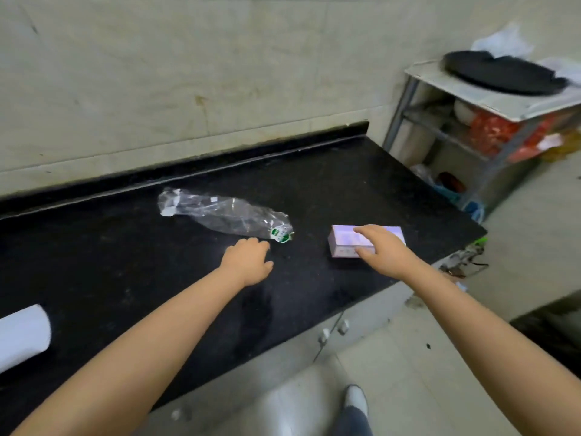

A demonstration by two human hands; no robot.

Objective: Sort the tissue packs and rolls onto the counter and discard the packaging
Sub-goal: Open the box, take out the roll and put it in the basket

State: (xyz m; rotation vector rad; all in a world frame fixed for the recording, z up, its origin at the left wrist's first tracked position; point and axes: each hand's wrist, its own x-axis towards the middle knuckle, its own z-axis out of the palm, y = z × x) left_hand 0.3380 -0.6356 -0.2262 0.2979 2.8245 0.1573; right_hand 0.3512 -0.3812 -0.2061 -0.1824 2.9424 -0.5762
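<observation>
The black bench (125, 262) ran along the pale wall (188, 73), its back edge lined by a low black lip and its right end stopping short of a metal shelf rack (456, 127) that stood on the floor beyond the corner. Most of the bench top lay bare, with wide open room between the left end and the middle. A white roll (22, 335) lay on its side at the far left, near the front edge and partly cut off by the frame. Clear plastic packaging (226, 215), crumpled and flat, lay in the middle toward the back. A pale purple tissue pack (345, 243) sat near the right front corner, close to the edge. The right hand (380, 247) lay over the pack, fingers across its top and thumb at its near side, a grip closing on it. The left hand (248, 259) hovered just in front of the packaging's green-labelled end, fingers curled loosely, grasping nothing. A shoe (355, 401) showed on the tiled floor below.
</observation>
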